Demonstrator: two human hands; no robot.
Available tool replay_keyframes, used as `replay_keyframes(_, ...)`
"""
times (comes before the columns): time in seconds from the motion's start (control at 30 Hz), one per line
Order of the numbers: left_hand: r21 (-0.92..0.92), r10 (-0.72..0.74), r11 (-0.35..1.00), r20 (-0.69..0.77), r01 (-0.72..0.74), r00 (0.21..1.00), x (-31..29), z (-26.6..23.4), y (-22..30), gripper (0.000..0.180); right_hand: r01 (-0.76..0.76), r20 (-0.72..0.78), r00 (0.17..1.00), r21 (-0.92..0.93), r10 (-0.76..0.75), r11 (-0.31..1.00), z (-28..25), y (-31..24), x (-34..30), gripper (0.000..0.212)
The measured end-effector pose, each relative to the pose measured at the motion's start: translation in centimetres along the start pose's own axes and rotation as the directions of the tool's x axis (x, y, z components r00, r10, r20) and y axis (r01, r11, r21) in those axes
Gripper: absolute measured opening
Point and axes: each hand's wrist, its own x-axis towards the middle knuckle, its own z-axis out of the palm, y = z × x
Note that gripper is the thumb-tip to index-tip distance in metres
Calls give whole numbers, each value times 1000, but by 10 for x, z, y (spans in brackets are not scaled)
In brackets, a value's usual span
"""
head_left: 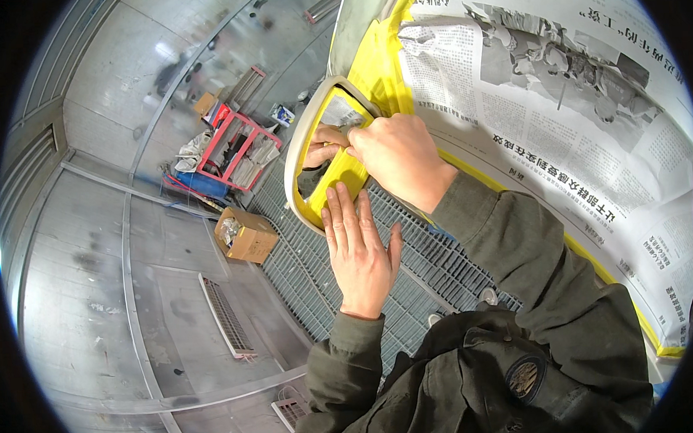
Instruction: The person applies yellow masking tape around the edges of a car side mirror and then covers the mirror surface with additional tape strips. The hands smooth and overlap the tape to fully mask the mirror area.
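Observation:
A car side mirror (292, 161) with a pale beige housing is in front of me, its glass edged with yellow masking tape (346, 169). A wide strip of this tape runs slantwise across the lower right of the glass. My left hand (361, 256) lies flat, fingers stretched out, with its fingertips on the lower end of the strip. At the strip's upper end, my right hand (402, 155) is closed with its fingers curled onto the tape; the exact pinch is hidden. Bare glass between the tape shows a reflection of a hand.
Printed newspaper (511, 111) covers the car's side, edged with yellow tape. A red-framed cart (241, 148) holding supplies and a cardboard box (248, 235) stand to the left. Below is a metal floor grating (410, 279); grey wall panels (81, 256) rise at left.

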Motion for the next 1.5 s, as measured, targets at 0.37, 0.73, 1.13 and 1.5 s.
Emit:
replay_keyframes(0.37, 170, -16, 985, 142, -8, 990, 25, 14, 4, 89, 1, 15, 1000, -14, -1, 1000, 4, 0, 3, 13)
replay_keyframes(0.73, 193, 9, 981, 126, -34, 992, 36, 24, 0, 87, 23, 101, 995, 16, -24, 1000, -33, 4, -17, 21)
replay_keyframes(1.13, 291, 31, 953, 184, -84, 982, 38, 26, -3, 91, -136, -19, 991, -141, 135, 981, 3, 25, 3, 21)
replay_keyframes(1.5, 357, 80, 925, 151, -130, 985, 66, 48, 6, 101, -113, -78, 992, -156, 102, 981, 17, 29, 3, 19)
